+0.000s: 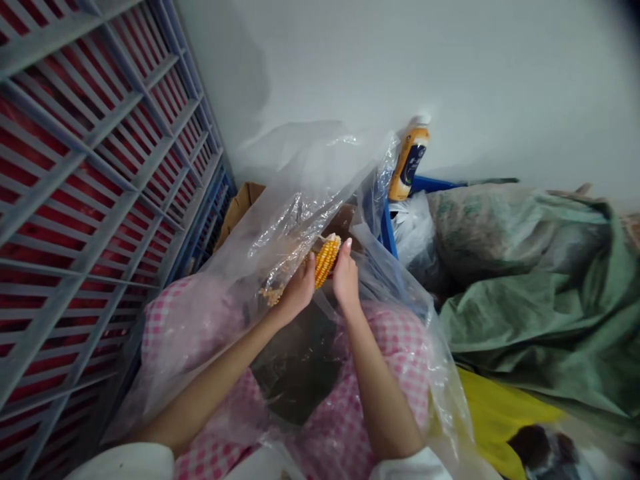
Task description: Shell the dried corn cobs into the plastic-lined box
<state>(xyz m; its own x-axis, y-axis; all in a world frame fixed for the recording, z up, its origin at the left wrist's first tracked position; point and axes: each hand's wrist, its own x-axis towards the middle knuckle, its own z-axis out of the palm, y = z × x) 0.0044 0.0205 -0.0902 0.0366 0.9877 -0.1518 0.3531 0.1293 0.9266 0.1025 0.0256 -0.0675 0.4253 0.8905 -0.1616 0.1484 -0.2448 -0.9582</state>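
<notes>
Plain white wall [425, 73], grey slatted rack with red behind [85, 200], green tarpaulin bundles [520, 293]

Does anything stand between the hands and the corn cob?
Nothing visible does: the left hand and right hand both touch the corn cob directly. The clear plastic bag spreads around them, not between.

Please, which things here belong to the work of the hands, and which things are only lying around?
Part of the work:
left hand
right hand
corn cob, held by both hands
loose corn kernels
clear plastic bag

Just lying about:
plastic bottle
green tarp
cardboard box
slatted crate
</notes>
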